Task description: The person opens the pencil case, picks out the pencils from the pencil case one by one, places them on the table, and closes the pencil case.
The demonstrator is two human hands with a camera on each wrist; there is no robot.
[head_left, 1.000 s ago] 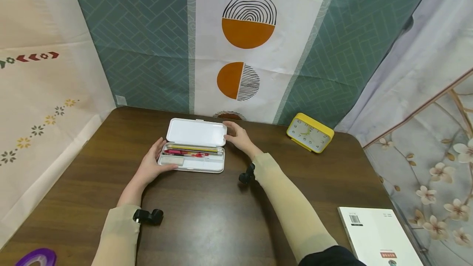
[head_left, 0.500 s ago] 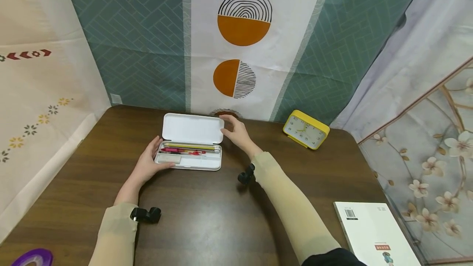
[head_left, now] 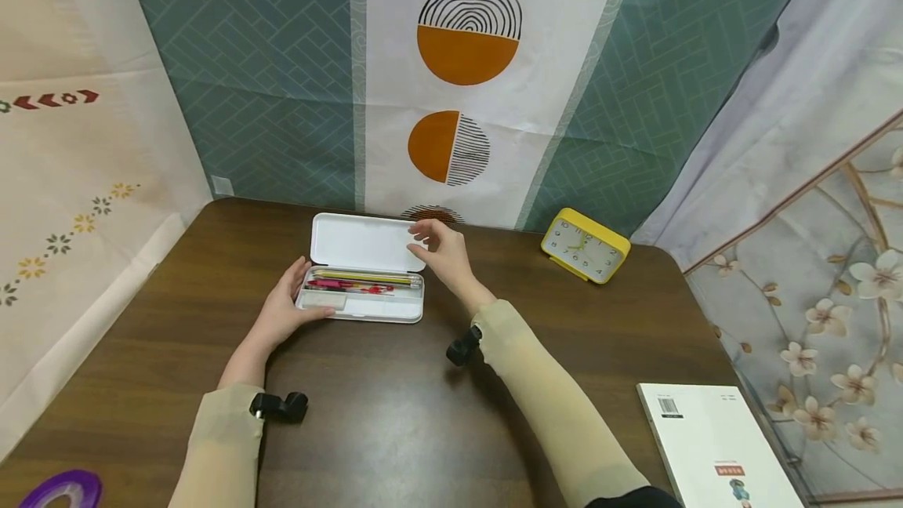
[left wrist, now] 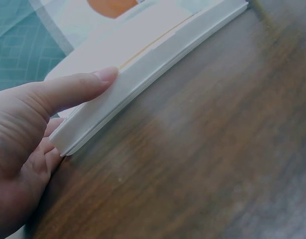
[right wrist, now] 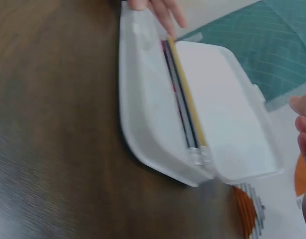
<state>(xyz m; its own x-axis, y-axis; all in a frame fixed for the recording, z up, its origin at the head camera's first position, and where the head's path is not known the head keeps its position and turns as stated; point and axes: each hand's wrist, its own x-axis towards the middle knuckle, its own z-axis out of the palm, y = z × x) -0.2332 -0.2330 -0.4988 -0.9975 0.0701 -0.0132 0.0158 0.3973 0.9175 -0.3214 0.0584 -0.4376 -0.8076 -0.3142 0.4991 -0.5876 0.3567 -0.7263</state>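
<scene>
A white pencil case (head_left: 384, 309) lies on the brown table with its lid (head_left: 360, 243) folded back. Inside are pencils (head_left: 367, 277), a red pen (head_left: 339, 285) and a pale eraser (head_left: 325, 301). My left hand (head_left: 277, 315) grips the case's left end, the thumb (left wrist: 88, 87) on the front wall and the fingers behind the end, partly hidden. My right hand (head_left: 447, 259) hovers by the lid's right end, fingers loosely bent with nothing between them. In the right wrist view a gap shows between those fingers (right wrist: 305, 112) and the lid.
A yellow alarm clock (head_left: 585, 247) stands at the back right of the table (head_left: 395, 422). At the right front lies a white book (head_left: 712, 437), and a purple tape roll (head_left: 81, 484) sits at the lower left. Cloth hangs behind and on both sides.
My right hand has come off the lid's right edge and shifted slightly left, its fingers bending inward. My left hand keeps its grip on the pencil case. The head view has shifted slightly.
</scene>
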